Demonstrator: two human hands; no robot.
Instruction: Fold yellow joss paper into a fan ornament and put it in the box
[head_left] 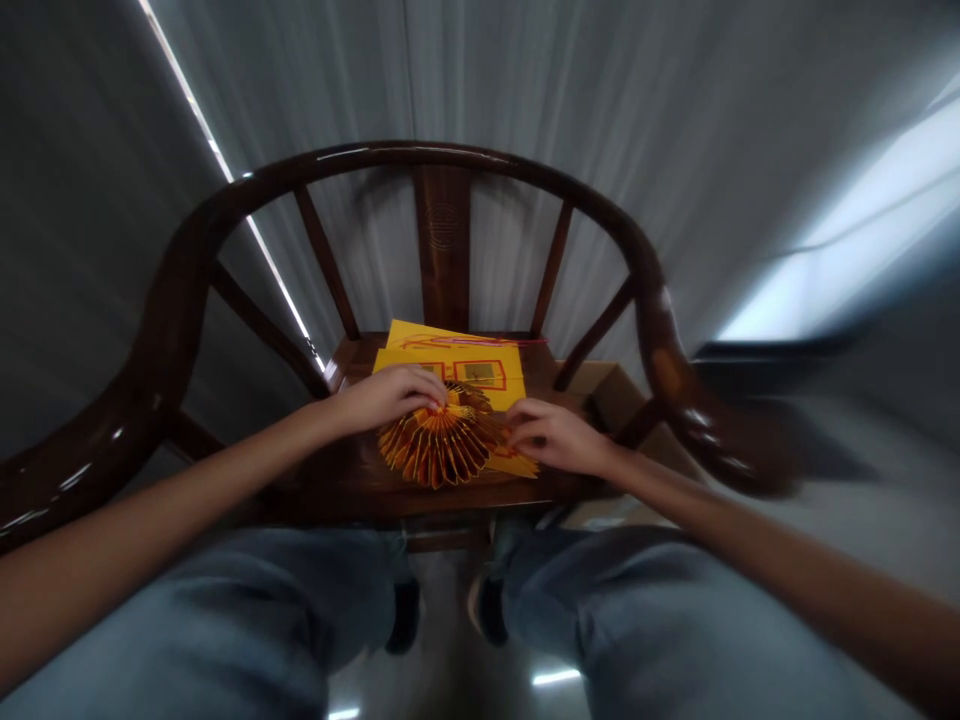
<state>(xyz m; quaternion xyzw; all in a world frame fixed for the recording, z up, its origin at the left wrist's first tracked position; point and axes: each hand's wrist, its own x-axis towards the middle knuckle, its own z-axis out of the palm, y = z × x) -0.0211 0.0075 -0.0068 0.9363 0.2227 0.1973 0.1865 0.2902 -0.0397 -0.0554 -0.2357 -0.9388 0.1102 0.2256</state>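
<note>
A pleated paper fan-flower [435, 445], gold and orange, spreads in a round shape over the front of the chair seat. My left hand [401, 393] pinches it near its centre, fingers closed on the folds. At its right edge, my right hand [553, 434] has its thumb and fingers closed on the paper there. Behind and partly under the folded piece lie yellow paper sheets [420, 335] with red printed frames. A thin pink-red strand [480, 342] rests across the sheets.
The dark wooden armchair [442, 155] has a curved rail and spindles around the seat. An open cardboard box [600, 385] stands to the right, below the armrest. Grey corrugated wall [510, 80] rises behind. My knees are in front of the seat.
</note>
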